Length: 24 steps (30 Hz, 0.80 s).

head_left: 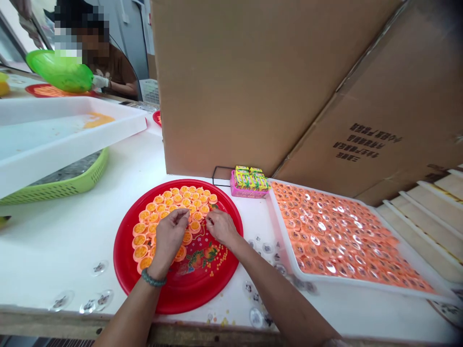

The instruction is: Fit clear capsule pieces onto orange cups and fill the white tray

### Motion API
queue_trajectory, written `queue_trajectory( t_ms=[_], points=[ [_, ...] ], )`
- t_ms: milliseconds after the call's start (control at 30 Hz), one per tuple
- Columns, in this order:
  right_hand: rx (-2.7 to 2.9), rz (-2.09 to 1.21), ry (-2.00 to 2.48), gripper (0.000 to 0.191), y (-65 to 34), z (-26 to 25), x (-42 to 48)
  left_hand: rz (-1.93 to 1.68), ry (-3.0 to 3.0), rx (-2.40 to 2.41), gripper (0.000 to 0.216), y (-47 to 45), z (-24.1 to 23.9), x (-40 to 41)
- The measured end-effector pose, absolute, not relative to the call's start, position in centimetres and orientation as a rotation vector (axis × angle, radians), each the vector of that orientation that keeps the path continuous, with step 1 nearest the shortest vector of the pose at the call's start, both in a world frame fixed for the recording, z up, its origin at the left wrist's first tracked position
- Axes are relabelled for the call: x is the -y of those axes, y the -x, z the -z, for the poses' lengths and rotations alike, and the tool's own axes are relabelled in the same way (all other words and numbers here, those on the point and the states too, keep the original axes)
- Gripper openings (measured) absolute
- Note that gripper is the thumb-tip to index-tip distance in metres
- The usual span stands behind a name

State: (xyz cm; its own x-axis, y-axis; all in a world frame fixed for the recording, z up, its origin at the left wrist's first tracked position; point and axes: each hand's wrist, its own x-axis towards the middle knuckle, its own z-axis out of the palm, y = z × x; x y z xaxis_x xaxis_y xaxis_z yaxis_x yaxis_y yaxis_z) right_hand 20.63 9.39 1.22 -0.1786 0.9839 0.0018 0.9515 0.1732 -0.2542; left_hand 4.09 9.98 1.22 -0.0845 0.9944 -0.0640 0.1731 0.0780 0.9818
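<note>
Nearest, my two bare forearms (282,294) come in from 5 and 7 o'clock, green bead bracelet (154,278) on the left wrist; clock centre = big red tray (177,301) on the white table (90,231); small orange cups (159,199) with yellow-orange centres fill it from 8 round to 1 o'clock. My left hand (170,236) is over mid-tray among the cups, thumb and fingertips pinched nearly closed; can't tell what, if anything, is in the pinch; my right hand (221,226) is at 2 o'clock, loosely curled, fingertips just beside the cups, hold can't be told.

Pink basket (249,193) of yellow-green packets (251,180) between 1 and 2; white tray (361,286) of orange pieces (336,236) under shiny clear caps at 3; loose clear caps (267,248) at 4 and 8; cardboard (246,86) stands at 1; white tub (123,130) and green basket (79,180) at 10; at 11, a co-worker (121,67), gloved hand (99,82) at a tilted green basin (61,72).
</note>
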Motion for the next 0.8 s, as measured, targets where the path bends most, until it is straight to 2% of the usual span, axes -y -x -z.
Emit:
queue_trajectory(
  t_ms=[133,433,800],
  points=[
    [2.233,-0.251,1.861,0.025,-20.4,-1.4,-9.4,-1.148,-1.238,-1.451,0.034,-4.0,-1.2,-10.0],
    [2.217,-0.288,1.828,0.016,-20.4,-0.2,-9.8,-1.129,-1.254,-1.439,0.038,-3.9,-1.7,-9.7],
    [2.144,-0.251,1.837,0.015,-20.0,0.1,-10.4,-1.123,-1.208,-1.408,0.034,-4.0,-1.9,-9.8]
  ],
)
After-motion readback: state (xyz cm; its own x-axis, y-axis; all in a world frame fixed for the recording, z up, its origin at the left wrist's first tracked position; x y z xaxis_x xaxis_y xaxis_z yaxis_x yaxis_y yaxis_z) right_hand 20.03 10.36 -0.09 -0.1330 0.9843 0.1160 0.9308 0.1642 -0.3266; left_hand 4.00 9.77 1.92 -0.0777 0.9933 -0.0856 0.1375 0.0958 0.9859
